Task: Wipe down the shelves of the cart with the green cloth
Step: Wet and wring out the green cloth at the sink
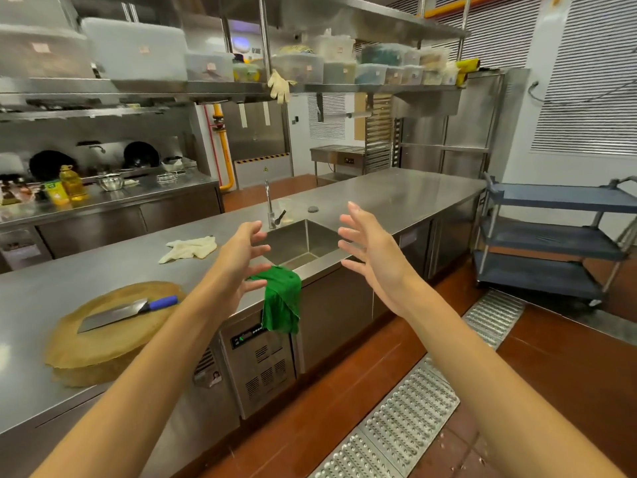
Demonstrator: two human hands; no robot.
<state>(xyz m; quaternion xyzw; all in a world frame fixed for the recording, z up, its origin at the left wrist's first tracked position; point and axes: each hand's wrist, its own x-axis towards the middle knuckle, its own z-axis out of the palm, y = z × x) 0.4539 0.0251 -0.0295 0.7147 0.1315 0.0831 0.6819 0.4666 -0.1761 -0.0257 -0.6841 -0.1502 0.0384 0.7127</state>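
Both hands raised with fingers spread, holding nothing: left hand (241, 257) just above the green cloth (281, 298), right hand (370, 250) over the sink (303, 243). Cloth drapes over the counter (103, 270) edge; the cart (551, 236) stands well apart to the right. Best to gather the cloth by its top fold so it lifts clear in one bunch, then carry it to the cart.

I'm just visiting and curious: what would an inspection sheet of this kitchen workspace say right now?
Surface: stainless steel counter with built-in sink.
Job's things: green cloth draped over the counter's front edge; blue three-shelf cart stands apart, at right.
Clutter: round wooden chopping block bearing blue-handled cleaver; white cloth beside sink.
Grippers: left hand and right hand raised, fingers spread, holding nothing.
Cables: grey cable on right wall.
Surroundings: clear plastic containers on overhead shelf; black woks behind.
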